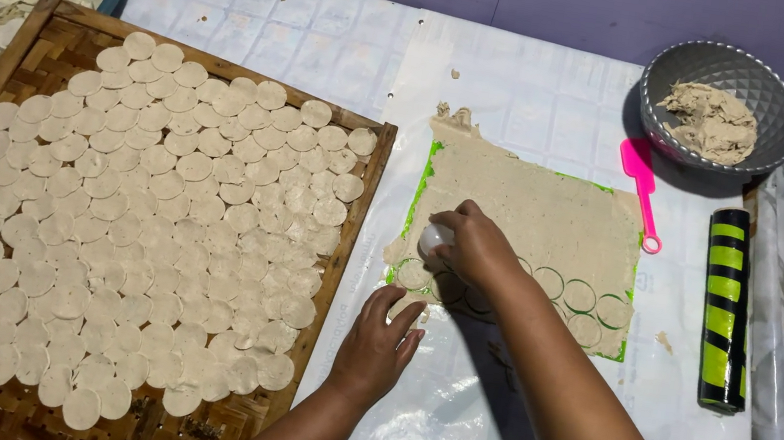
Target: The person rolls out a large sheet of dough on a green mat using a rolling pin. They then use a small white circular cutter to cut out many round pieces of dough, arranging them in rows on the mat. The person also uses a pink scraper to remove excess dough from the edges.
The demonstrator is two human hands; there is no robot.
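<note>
Clenched on a round white cutter (434, 238), my right hand (474, 246) presses it into the dough sheet (534, 214). Fingers hide most of the cutter. My left hand (379, 341) rests open, grasping nothing.

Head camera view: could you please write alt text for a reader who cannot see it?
The right hand presses a small white round cutter into a rolled dough sheet, while the left hand rests flat beside it. A woven tray of dough discs sits to the left.
</note>
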